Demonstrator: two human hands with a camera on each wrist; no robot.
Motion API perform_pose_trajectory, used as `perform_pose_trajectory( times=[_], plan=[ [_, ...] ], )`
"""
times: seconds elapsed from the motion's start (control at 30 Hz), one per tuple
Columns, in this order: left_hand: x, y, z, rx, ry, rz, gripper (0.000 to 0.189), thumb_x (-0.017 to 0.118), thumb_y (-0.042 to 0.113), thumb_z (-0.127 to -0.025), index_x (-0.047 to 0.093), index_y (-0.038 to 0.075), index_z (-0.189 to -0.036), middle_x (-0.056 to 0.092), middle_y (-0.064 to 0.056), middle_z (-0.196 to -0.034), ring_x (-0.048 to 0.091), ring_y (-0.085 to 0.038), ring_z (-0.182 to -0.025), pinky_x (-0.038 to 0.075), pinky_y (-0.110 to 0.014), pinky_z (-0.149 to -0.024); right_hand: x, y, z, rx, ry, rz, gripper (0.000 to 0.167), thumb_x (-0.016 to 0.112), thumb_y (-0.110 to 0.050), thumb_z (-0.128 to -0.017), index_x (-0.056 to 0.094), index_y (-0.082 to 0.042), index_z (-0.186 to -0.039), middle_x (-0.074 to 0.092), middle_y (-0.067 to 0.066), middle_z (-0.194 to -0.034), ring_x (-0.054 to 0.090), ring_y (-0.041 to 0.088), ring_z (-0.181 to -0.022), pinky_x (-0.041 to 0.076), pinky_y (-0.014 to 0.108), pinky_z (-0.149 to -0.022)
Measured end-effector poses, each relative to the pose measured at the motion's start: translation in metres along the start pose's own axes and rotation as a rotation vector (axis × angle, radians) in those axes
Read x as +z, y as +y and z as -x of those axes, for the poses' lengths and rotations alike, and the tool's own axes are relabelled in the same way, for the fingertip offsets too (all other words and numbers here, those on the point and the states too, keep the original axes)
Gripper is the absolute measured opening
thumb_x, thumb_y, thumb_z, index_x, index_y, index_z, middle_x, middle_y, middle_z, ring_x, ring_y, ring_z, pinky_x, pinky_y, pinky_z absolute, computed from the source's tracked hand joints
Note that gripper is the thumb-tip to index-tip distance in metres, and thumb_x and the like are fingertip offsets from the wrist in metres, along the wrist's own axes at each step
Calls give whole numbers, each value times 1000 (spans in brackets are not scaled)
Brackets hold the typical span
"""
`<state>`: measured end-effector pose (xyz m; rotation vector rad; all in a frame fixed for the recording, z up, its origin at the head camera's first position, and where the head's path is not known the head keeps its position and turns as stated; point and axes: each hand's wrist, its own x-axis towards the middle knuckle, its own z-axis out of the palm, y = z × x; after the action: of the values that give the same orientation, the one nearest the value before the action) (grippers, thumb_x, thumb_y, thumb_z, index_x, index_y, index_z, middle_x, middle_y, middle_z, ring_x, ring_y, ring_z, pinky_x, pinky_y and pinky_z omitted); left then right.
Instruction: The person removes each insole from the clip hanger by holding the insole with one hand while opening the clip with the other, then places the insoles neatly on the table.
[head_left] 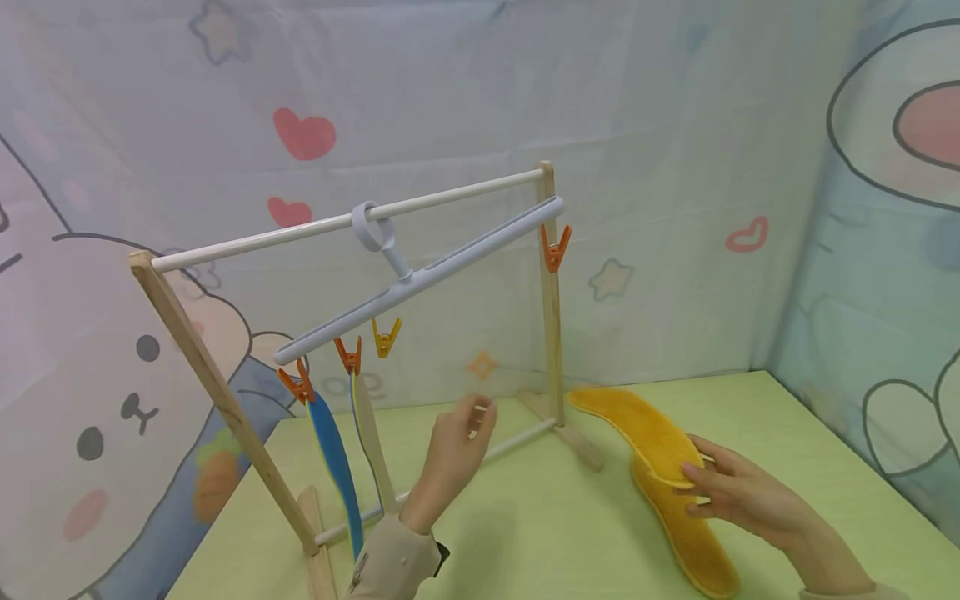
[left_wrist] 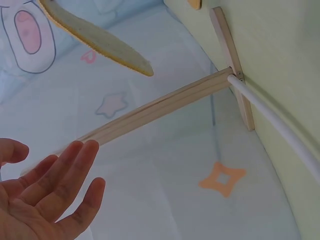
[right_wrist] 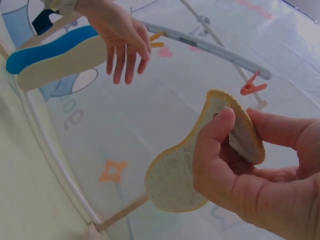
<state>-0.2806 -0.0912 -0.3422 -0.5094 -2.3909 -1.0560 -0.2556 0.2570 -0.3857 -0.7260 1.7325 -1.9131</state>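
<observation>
My right hand (head_left: 750, 496) pinches one end of a fuzzy yellow insole (head_left: 637, 425) between thumb and fingers; in the right wrist view its pale underside (right_wrist: 172, 180) faces the camera. Beneath it, a second yellow insole (head_left: 690, 533) lies on the table. My left hand (head_left: 456, 442) hovers beside the rack with loosely bent fingers and holds nothing. Left of that hand, a blue insole (head_left: 330, 454) and a beige-sided insole (head_left: 372, 442) hang from orange clips (head_left: 298, 385) on a tilted grey hanger (head_left: 450, 268).
A wooden rack (head_left: 553, 333) carries the hanger on its white top rod (head_left: 262, 239). A yellow clip (head_left: 386, 338) and another orange clip (head_left: 554, 250) hang with nothing in them. Behind stands a printed cloth backdrop (head_left: 675, 125); the tabletop (head_left: 555, 533) is light green.
</observation>
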Motion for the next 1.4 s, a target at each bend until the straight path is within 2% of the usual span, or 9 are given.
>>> perform_pose_trajectory(
  times=[0.07,0.37,0.5,0.6,0.67,1.03,1.2,1.27,1.4],
  plan=[
    [0,-1,2,-8,-2,2,16,47,19,-92,59,8,-92,69,-12,-91,67,-21,-77,52,-36,-70,-1,-1,2,-2,12,22,68,30,-11,-97,-25,11,-131,40,1,-110,55,12,-101,49,31,-83],
    [0,-7,9,-7,-16,-4,20,47,21,-92,60,7,-91,69,-11,-88,66,-20,-76,52,-35,-69,-6,-6,7,-21,-38,-40,63,27,-9,-98,-22,9,-134,49,-3,-113,54,9,-103,48,31,-85],
    [0,-9,13,-17,-29,1,20,46,21,-92,61,7,-92,69,-11,-88,66,-20,-76,52,-35,-69,-7,-5,9,-38,-67,-77,46,24,-8,-98,9,-11,-141,54,-3,-113,56,10,-101,48,32,-86],
    [1,-11,17,-31,-43,-5,20,47,21,-92,61,8,-93,69,-10,-87,66,-18,-77,52,-32,-69,-9,-4,10,-61,-90,-95,36,23,-7,-98,35,-25,-127,55,-3,-113,56,10,-101,48,31,-85],
    [1,-12,21,-42,-58,-3,19,47,21,-92,61,8,-93,69,-9,-86,66,-17,-77,51,-30,-69,-10,-4,11,-71,-96,-89,38,22,-6,-98,38,-25,-126,56,-3,-112,56,9,-100,48,30,-84],
    [6,-22,36,-52,-69,-23,18,48,19,-91,61,7,-88,69,-9,-79,64,-15,-70,50,-25,-63,-17,-7,17,-69,-79,-58,36,19,-9,-99,38,-20,-126,54,-6,-114,52,6,-101,47,30,-85],
    [8,-25,44,-66,-88,-19,15,49,17,-91,61,8,-88,69,-9,-78,64,-14,-69,50,-23,-63,-20,-4,21,-35,9,9,45,22,-11,-99,2,-1,-138,53,-9,-113,52,4,-101,48,29,-85],
    [9,-26,47,-70,-94,-23,14,49,16,-90,61,9,-87,69,-9,-78,64,-13,-69,49,-22,-63,-21,-2,23,-38,22,13,47,22,-12,-99,-4,1,-136,53,-9,-113,53,5,-101,48,29,-85],
    [9,-28,51,-74,-106,-23,14,49,16,-90,61,9,-87,69,-9,-79,64,-13,-69,49,-22,-62,-25,0,25,-25,37,-14,35,22,-13,-99,10,-11,-132,54,-10,-112,54,5,-100,47,29,-85]
  ],
)
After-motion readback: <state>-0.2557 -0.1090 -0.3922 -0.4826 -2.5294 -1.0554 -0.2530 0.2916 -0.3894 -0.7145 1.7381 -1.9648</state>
